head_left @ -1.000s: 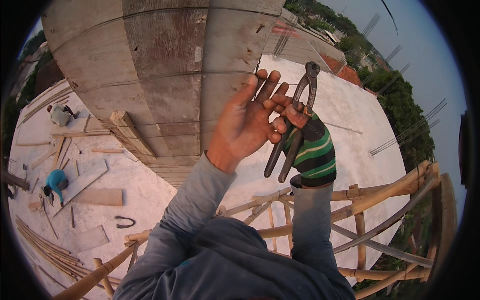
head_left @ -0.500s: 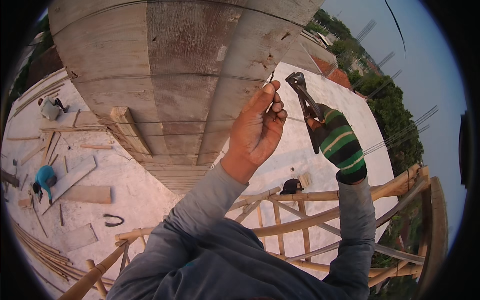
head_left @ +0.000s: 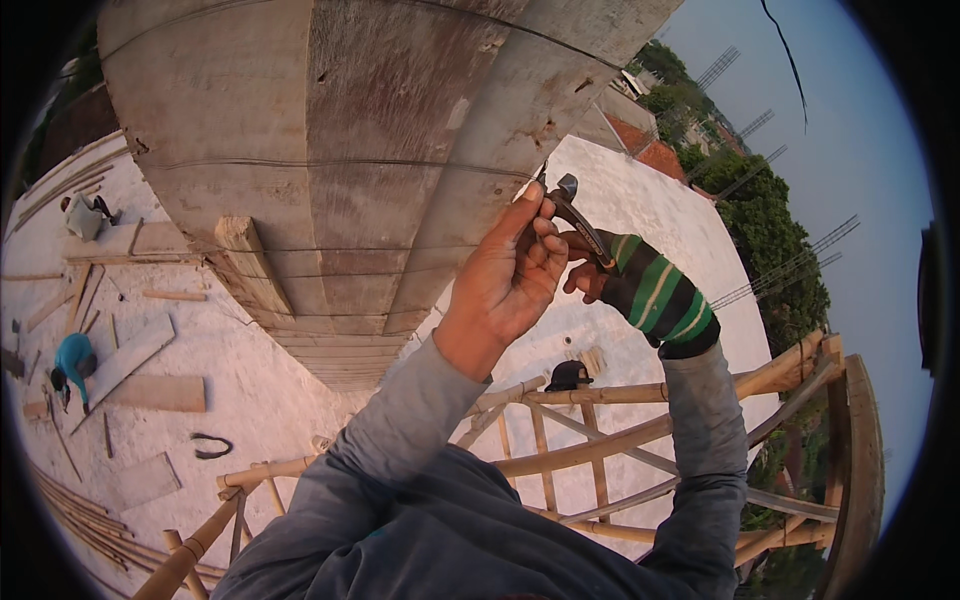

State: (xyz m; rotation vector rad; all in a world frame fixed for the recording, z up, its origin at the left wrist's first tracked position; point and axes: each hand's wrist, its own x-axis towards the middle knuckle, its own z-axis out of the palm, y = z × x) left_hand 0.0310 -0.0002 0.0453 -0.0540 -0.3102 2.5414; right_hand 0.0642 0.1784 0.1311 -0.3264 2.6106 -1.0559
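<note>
Wooden boards (head_left: 395, 100) form a tall column-like box in front of me, with thin tie wire (head_left: 370, 162) strung around it. At the box's right edge my left hand (head_left: 495, 305), bare, pinches the dark end of the wire between thumb and fingertips. My right hand (head_left: 660, 290), in a green-and-black striped glove with bare fingertips, is closed around the handles of dark pincers (head_left: 585, 222). Their head is right beside my left fingertips, close to the wire end. Whether the jaws bite the wire is hidden by my fingers.
A bamboo scaffold rail (head_left: 600, 450) runs just below my arms. A wooden block (head_left: 250, 260) juts from the box. Far below, on a pale floor (head_left: 290, 395), two people work among planks (head_left: 160, 392) and poles. A black cap (head_left: 569, 375) shows beyond the rail.
My right hand has brought the pincers left and slightly down, up against my left fingertips. My left hand keeps its pinch at the box's edge. The whole view has shifted slightly.
</note>
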